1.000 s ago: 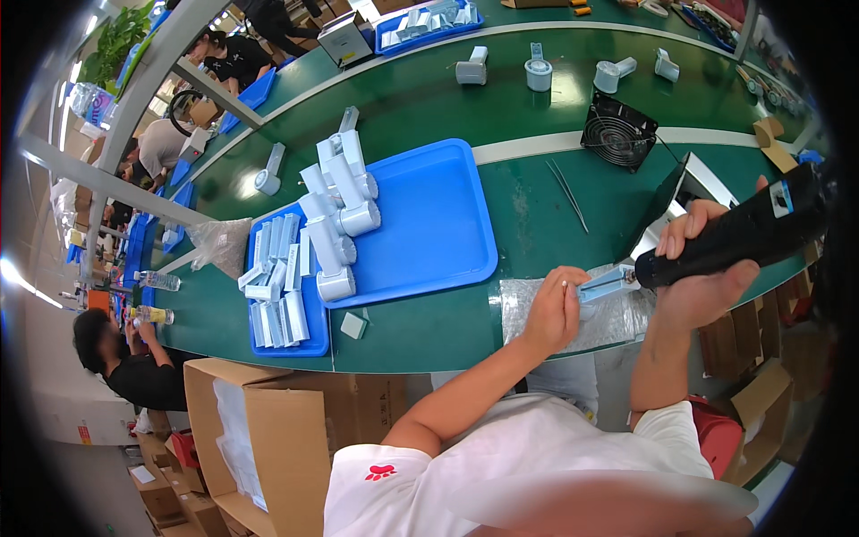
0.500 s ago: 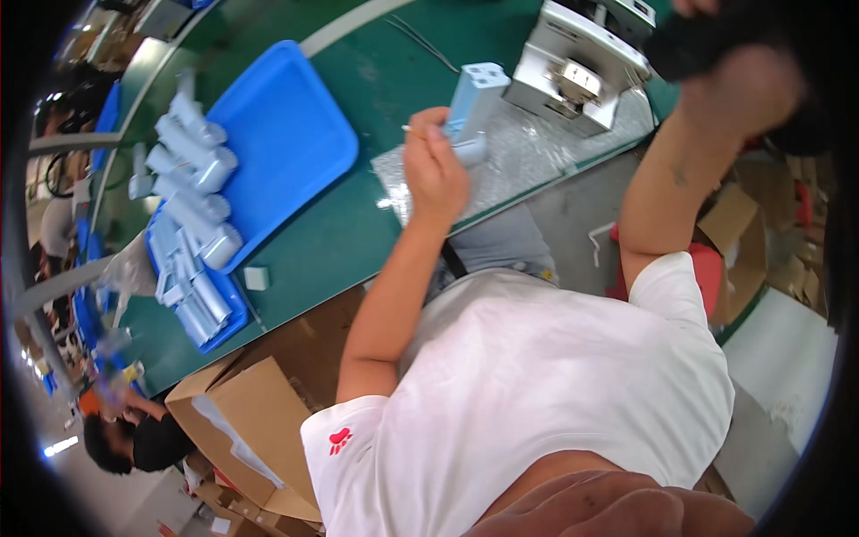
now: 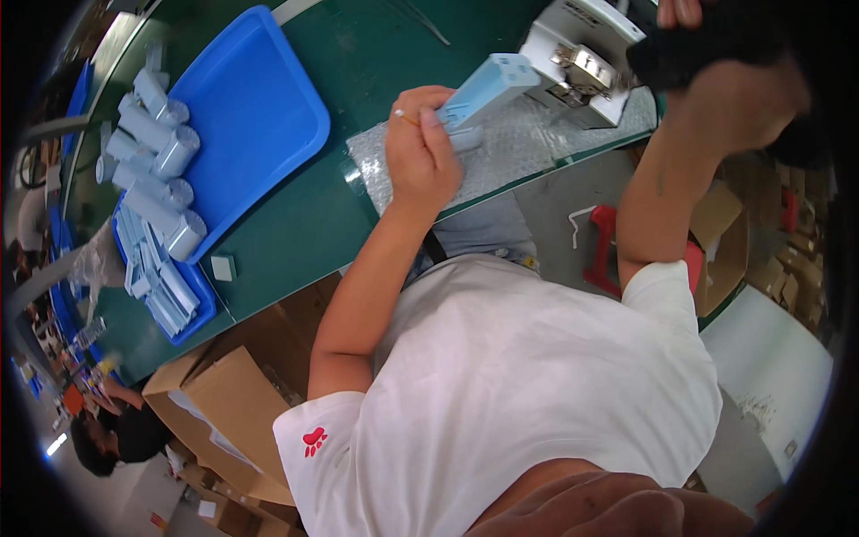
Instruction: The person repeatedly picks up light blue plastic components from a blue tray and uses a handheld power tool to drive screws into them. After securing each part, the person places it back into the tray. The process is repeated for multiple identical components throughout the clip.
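My left hand (image 3: 420,157) is closed around a light-blue plastic housing (image 3: 490,88), long and boxy with a rounded part at its lower end. A thin yellowish stick with a pale tip (image 3: 407,116) shows at the fingers of this hand. The housing's far end tilts up to the right, close to a grey metal device (image 3: 586,67) with a shiny metal fixture on its front. At the upper right, my right hand (image 3: 743,103) is wrapped around a dark black object (image 3: 689,54), whose kind I cannot make out. It is just right of the device.
Bubble wrap (image 3: 528,148) lies on the green table (image 3: 295,242) below the housing. To the left stand a large blue tray (image 3: 259,116), light-blue cylindrical parts (image 3: 157,134) and a smaller blue tray (image 3: 206,309) of strips. A cardboard box (image 3: 233,412) stands below; another person (image 3: 125,430) is beyond.
The housing in my left hand has tilted over to the right, its end nearer the device. The whole view has shifted a little. My right hand still grips the black object.
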Tool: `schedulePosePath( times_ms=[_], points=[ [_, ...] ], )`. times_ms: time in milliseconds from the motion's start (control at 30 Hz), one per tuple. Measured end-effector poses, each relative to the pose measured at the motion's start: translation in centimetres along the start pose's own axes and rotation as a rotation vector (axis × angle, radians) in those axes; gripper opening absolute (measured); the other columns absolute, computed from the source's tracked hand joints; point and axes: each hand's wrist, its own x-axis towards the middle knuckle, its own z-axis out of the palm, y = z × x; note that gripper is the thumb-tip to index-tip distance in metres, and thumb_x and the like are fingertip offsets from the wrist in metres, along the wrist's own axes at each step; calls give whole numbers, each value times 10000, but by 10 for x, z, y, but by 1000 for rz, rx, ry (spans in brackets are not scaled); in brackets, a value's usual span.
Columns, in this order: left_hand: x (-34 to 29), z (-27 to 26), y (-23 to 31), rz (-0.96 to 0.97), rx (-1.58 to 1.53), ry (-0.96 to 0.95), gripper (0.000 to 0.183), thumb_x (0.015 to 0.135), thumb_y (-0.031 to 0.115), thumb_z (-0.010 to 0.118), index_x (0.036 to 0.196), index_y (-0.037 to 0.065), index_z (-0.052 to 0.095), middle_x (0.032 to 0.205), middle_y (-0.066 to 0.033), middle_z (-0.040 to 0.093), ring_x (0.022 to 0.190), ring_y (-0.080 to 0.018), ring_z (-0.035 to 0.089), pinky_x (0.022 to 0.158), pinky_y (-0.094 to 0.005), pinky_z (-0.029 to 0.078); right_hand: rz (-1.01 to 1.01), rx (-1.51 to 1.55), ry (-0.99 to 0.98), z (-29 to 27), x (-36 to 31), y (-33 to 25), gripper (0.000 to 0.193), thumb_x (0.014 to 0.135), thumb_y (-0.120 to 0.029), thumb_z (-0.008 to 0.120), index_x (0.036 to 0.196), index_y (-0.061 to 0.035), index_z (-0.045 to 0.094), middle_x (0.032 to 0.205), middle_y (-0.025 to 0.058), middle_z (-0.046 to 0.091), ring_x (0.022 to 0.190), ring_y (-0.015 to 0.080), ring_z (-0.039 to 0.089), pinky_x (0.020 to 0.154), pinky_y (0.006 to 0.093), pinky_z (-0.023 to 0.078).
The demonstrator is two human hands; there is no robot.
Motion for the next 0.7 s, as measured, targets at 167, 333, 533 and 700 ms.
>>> schedulePosePath(
  times_ms=[167, 333, 533, 700],
  points=[
    [1, 1, 5, 25, 5, -15, 218, 1020, 42, 424, 994, -5, 635, 1007, -164, 672, 920, -336, 626, 833, -418, 495, 29, 218, -111, -14, -20, 10, 578, 1051, -545, 454, 901, -3, 590, 783, 92, 611, 539, 175, 546, 522, 315, 465],
    [1, 1, 6, 76, -7, -1, 198, 1011, 28, 443, 970, -6, 634, 996, -155, 675, 912, -329, 621, 828, -415, 493, 54, 251, -164, -5, -23, 24, 576, 1043, -553, 459, 913, -7, 587, 787, 92, 607, 542, 176, 543, 522, 315, 461],
    [1, 1, 3, 122, 34, -21, 280, 1063, 76, 376, 996, -2, 636, 1026, -158, 688, 919, -302, 645, 844, -371, 493, 77, 270, -201, -5, -23, 30, 574, 1033, -562, 464, 929, -11, 585, 792, 92, 603, 546, 176, 538, 521, 314, 456],
    [2, 1, 2, 141, 40, -19, 269, 1056, 64, 384, 990, 0, 637, 1009, -154, 694, 917, -300, 646, 839, -376, 492, 84, 274, -216, -5, -23, 32, 574, 1025, -570, 469, 941, -14, 583, 796, 92, 600, 549, 177, 534, 521, 313, 452]
  ],
)
